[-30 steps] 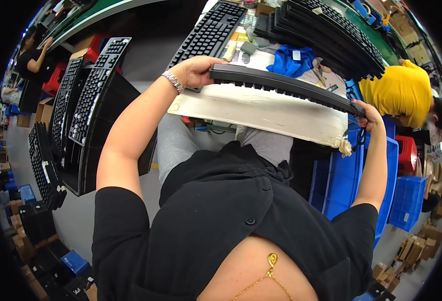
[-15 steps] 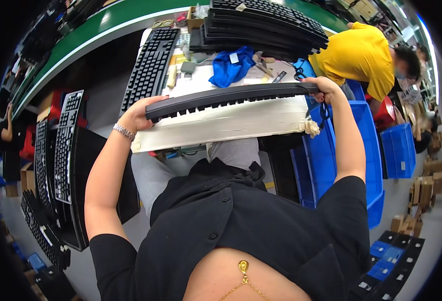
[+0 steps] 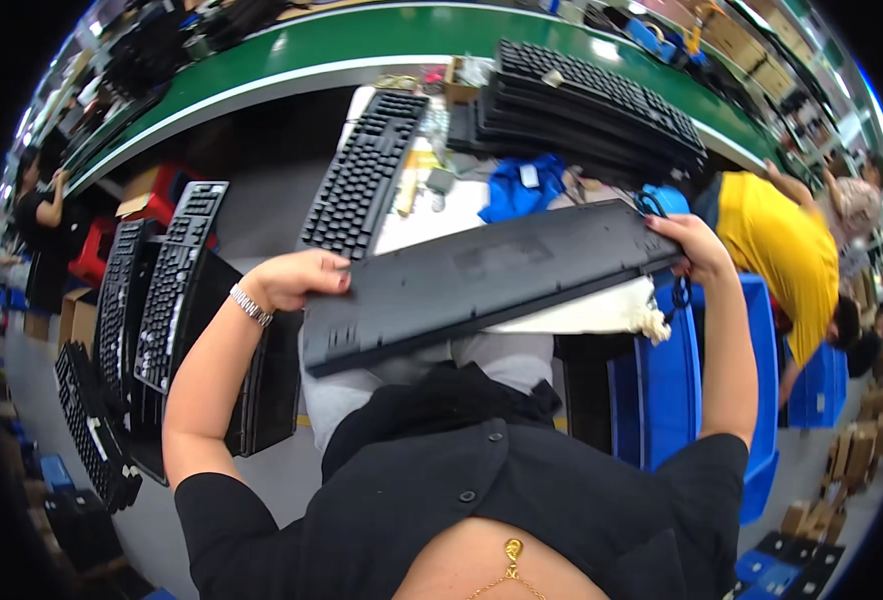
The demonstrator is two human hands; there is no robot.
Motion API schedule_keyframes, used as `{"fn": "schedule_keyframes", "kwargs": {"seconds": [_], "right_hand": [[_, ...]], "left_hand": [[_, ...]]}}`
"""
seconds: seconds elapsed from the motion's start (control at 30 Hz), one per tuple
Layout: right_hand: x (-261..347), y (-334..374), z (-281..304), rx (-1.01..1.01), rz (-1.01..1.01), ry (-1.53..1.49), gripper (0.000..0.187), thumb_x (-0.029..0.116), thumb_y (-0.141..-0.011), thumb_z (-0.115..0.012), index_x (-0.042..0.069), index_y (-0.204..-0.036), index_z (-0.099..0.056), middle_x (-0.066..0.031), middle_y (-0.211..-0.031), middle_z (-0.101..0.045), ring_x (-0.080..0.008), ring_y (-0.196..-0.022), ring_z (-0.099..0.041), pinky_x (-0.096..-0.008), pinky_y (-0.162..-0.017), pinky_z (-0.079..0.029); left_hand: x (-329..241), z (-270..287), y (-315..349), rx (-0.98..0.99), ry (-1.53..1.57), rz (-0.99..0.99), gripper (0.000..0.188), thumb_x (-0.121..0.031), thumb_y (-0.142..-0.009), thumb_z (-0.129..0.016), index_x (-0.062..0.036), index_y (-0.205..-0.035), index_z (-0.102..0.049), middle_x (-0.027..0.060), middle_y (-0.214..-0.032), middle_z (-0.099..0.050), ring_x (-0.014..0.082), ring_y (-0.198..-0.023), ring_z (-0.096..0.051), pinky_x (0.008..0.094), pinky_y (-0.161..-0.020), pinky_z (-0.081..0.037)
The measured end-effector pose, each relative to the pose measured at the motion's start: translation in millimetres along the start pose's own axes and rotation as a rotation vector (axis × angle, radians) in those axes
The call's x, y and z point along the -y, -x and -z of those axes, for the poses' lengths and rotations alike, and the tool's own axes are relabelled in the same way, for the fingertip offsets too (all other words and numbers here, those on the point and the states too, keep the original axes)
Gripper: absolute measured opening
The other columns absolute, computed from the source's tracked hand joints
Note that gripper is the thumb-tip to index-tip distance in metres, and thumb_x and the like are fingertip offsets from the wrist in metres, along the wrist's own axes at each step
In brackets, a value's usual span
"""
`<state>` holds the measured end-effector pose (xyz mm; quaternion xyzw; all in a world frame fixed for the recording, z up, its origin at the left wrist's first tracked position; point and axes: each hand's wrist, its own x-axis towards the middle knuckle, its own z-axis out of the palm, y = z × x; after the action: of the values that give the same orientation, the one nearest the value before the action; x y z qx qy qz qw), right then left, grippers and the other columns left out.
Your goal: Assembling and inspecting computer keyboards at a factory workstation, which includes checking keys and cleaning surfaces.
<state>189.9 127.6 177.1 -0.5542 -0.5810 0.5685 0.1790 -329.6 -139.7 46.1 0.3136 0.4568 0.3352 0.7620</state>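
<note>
A black keyboard is held up between my hands, its flat underside facing me and its left end tilted lower. My left hand is closed on its left end, thumb on the underside. At the right end, my right hand grips the keyboard close to a bundled black cable. Below and behind it shows part of the white-topped workbench. Another black keyboard lies on the bench beyond my left hand. A blue cloth sits in the middle of the bench.
Stacked keyboards stand at the bench's far right. More keyboards lean at my left. Blue bins are at my right. A person in a yellow shirt bends over nearby. A green conveyor runs behind.
The keyboard has turned from edge-on to show its underside, and its left end has dropped toward me. My view has shifted. The person in yellow has bent lower.
</note>
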Motion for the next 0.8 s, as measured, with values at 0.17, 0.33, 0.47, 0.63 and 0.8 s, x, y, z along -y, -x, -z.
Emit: {"fn": "schedule_keyframes", "kwargs": {"seconds": [0.17,0.33,0.47,0.63,0.8], "right_hand": [[78.3,43.4,-51.9,0.227,0.225,0.094,0.033,0.032,-0.091,-0.079,0.007,-0.078,-0.062,0.0029,-0.055,-0.050,-0.0037,-0.038,-0.036,-0.0192,-0.034,-0.026],[179.6,7.7,-106.0,0.317,0.513,0.395,0.038,0.039,-0.087,-0.082,0.007,-0.077,-0.063,0.0000,-0.055,-0.053,-0.0061,-0.038,-0.041,-0.0194,-0.035,-0.029],[262.5,-75.0,-135.3,0.306,0.810,0.820,0.036,0.033,-0.088,-0.080,-0.001,-0.091,-0.069,-0.0032,-0.063,-0.062,-0.0072,-0.039,-0.042,-0.0202,-0.035,-0.032],[404.3,-239.6,-155.7,-0.779,1.582,1.353,0.030,0.016,-0.092,-0.062,0.003,-0.117,-0.071,-0.0208,-0.134,-0.064,-0.0392,-0.118,-0.062,-0.0424,-0.098,-0.052],[379.4,-189.0,-206.4,-0.581,1.371,1.095,0.023,0.018,-0.091,-0.067,0.005,-0.110,-0.068,-0.0249,-0.136,-0.060,-0.0368,-0.124,-0.060,-0.0468,-0.109,-0.047]], "left_hand": [[-56.0,-75.0,110.5,0.092,-0.345,0.120,0.035,-0.009,-0.080,-0.085,0.0055,-0.106,-0.068,0.0044,-0.096,-0.073,0.0100,-0.076,-0.062,0.0214,-0.070,-0.052],[-55.7,-92.3,181.9,-0.376,-0.402,0.023,0.034,-0.010,-0.075,-0.088,0.0037,-0.100,-0.069,0.0026,-0.088,-0.071,0.0100,-0.073,-0.058,0.0235,-0.070,-0.050],[-98.9,-87.1,189.5,-0.870,-0.836,-0.176,0.030,-0.012,-0.076,-0.086,0.0018,-0.097,-0.069,0.0024,-0.078,-0.067,0.0122,-0.064,-0.051,0.0248,-0.063,-0.044],[-226.8,4.4,76.7,-1.190,-1.722,-0.650,0.035,-0.011,-0.087,-0.071,-0.0033,-0.119,-0.062,0.0139,-0.101,-0.072,0.0331,-0.081,-0.066,0.0406,-0.076,-0.052],[-349.1,150.4,-80.8,-1.574,-2.414,-0.979,0.022,-0.014,-0.092,-0.059,-0.0062,-0.113,-0.056,0.0114,-0.110,-0.065,0.0317,-0.095,-0.069,0.0445,-0.085,-0.056]]}}
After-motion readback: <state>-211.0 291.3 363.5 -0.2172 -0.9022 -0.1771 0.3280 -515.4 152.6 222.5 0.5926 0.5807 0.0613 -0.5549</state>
